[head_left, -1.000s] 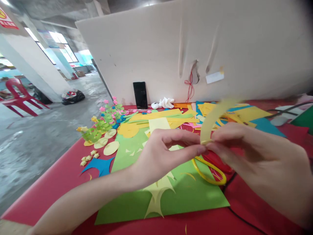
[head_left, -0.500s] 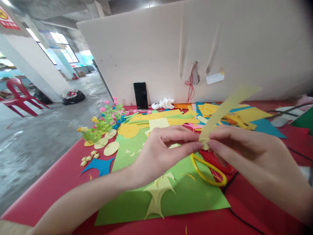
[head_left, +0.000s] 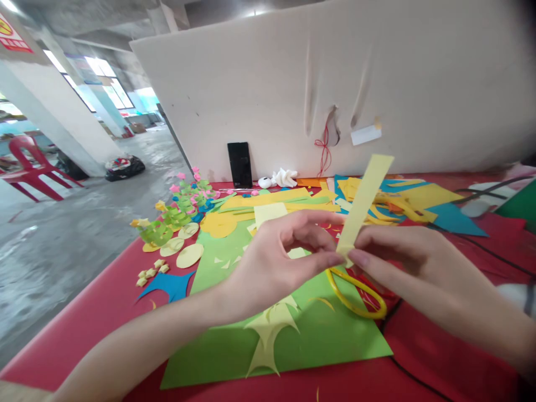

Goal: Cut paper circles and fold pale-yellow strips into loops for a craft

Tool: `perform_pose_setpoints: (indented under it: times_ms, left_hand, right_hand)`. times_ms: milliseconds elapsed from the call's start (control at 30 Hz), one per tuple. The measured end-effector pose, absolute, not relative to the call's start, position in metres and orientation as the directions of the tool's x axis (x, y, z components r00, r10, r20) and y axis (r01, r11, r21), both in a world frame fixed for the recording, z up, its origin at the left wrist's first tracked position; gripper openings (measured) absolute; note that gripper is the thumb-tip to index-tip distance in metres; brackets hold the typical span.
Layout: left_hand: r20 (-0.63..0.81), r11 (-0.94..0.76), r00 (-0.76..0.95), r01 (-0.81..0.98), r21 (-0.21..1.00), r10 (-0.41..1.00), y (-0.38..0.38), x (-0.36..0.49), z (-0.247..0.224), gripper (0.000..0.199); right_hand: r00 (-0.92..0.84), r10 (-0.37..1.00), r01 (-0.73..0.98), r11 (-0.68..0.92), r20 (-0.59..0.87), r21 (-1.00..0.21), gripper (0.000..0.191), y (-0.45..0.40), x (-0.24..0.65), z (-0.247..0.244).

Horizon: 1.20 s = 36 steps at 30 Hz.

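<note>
A pale yellow paper strip (head_left: pixel 365 201) stands up between my hands, its lower end folded over. My left hand (head_left: pixel 288 259) pinches that folded end from the left, thumb and fingertips on it. From the right, my right hand (head_left: pixel 402 262) grips the same end between thumb and fingers. Just below the hands lies a yellow looped handle (head_left: pixel 355 301), partly over a red item. A green sheet (head_left: pixel 326 346) spreads beneath, bearing pale yellow cut-out scraps (head_left: pixel 268 332).
Left on the red table (head_left: pixel 104 307) are small folded stars (head_left: pixel 146 273), pale discs (head_left: pixel 190 255), a blue scrap (head_left: pixel 170 286) and paper flowers (head_left: pixel 167 215). A black phone (head_left: pixel 240 164) leans against the white board (head_left: pixel 251 84). Yellow strips (head_left: pixel 268 198) lie behind; a cable (head_left: pixel 419 379) runs right.
The strip's upper end has swung left and stands more upright. Both hands have shifted slightly, with my left index finger raised off the fold.
</note>
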<state>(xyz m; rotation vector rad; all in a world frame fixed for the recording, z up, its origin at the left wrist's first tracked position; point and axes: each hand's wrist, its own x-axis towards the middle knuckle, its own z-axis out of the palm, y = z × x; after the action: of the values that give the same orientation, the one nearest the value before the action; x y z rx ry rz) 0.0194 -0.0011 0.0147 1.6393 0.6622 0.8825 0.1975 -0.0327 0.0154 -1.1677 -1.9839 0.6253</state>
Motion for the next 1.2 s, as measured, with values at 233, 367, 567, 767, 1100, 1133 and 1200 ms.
perform_pose_setpoints:
  times_ms: [233,367,567,767,1100,1133,1200]
  left_hand:
    - [0.239,-0.403,0.658,0.108,0.909,0.714,-0.0028,0.0184,0.0137,0.012]
    - [0.188,-0.525,0.732,0.261,0.810,0.655,-0.0013,0.0194,0.0118,0.029]
    - [0.069,-0.390,0.728,0.282,0.877,0.682,0.0003,0.0206,0.0168,0.030]
    - [-0.006,-0.216,0.769,0.186,0.958,0.639,0.0017,0.0172,0.0183,0.027]
    - [0.045,-0.163,0.810,0.063,0.985,0.584,0.0032,0.0155,0.0127,0.034]
    - [0.048,-0.128,0.806,0.035,0.991,0.591,0.0036,0.0151,0.0132,0.034]
    - [0.046,-0.042,0.800,-0.027,0.999,0.598,0.0041,0.0144,0.0139,0.034]
  right_hand:
    - [-0.258,0.885,0.536,0.465,0.387,-0.705,0.025,-0.0369,0.1964,0.0136]
    - [-0.256,0.889,0.486,0.459,0.381,-0.744,0.024,-0.0361,0.1939,0.0135]
    - [-0.291,0.873,0.536,0.487,0.391,-0.689,0.025,-0.0351,0.1931,0.0129]
    - [-0.361,0.867,0.527,0.494,0.344,-0.692,0.025,-0.0355,0.1967,0.0104]
    - [-0.371,0.865,0.454,0.487,0.338,-0.746,0.021,-0.0342,0.1985,0.0116]
    - [-0.360,0.859,0.469,0.504,0.364,-0.725,0.020,-0.0342,0.1981,0.0116]
    - [-0.321,0.833,0.516,0.552,0.450,-0.655,0.016,-0.0339,0.1973,0.0109]
